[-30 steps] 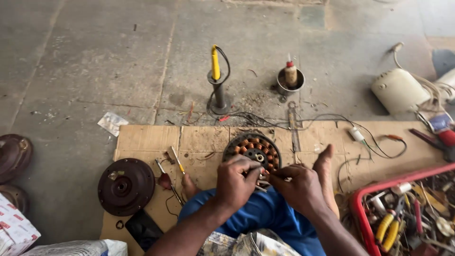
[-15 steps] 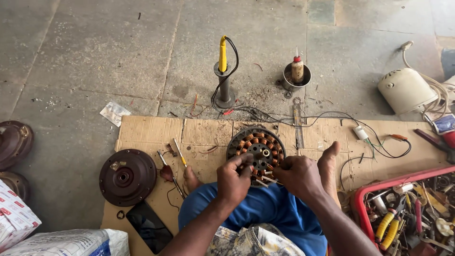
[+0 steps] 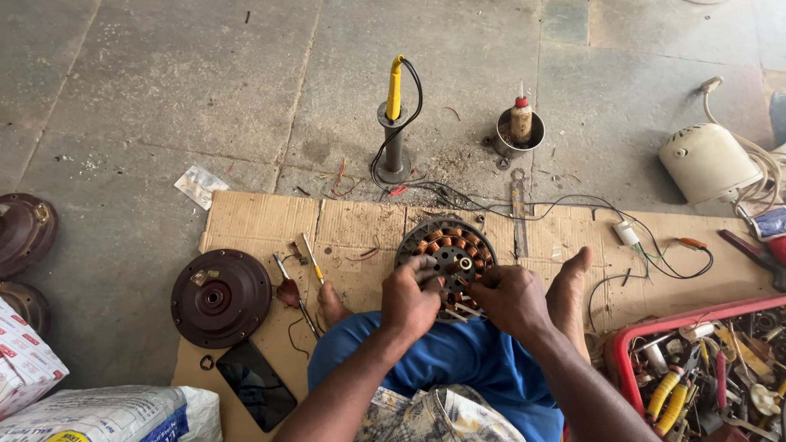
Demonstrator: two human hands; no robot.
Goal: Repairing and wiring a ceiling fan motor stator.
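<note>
head view: person seated on a flat sheet of brown cardboard (image 3: 246, 217) on a grey concrete floor, bare feet either side of the work. round dark metal motor stator with copper windings (image 3: 449, 245) lies flat on the cardboard between the feet, just ahead of the blue-clad lap. left hand (image 3: 409, 299) sits on the near-left rim of the stator, fingers curled and pressed down onto the windings; whether they pinch a wire, cannot tell. right hand (image 3: 509, 296) is at the near-right rim, fingers bunched together close to thin pale strips sticking out of the stator edge; contact looks likely, exact grip hidden. both hands nearly touch each other over the stator's near side.

left of the stator: round dark maroon metal cover plate (image 3: 220, 297) flat on the cardboard, well apart from the hands. between plate and stator: yellow-handled screwdriver (image 3: 311, 256) and a small red-handled tool (image 3: 286, 290). black flat phone (image 3: 255, 385) lies near the cardboard's near-left corner.

beyond the cardboard on the floor: yellow-handled soldering iron upright in a grey metal stand (image 3: 394, 123), black cable running from it towards the stator. right of it, small metal cup holding a red-capped bottle (image 3: 520, 129). far right: cream rounded motor housing (image 3: 708, 162). near right: red plastic crate of mixed hand tools (image 3: 704, 368), yellow-handled pliers inside.
</note>
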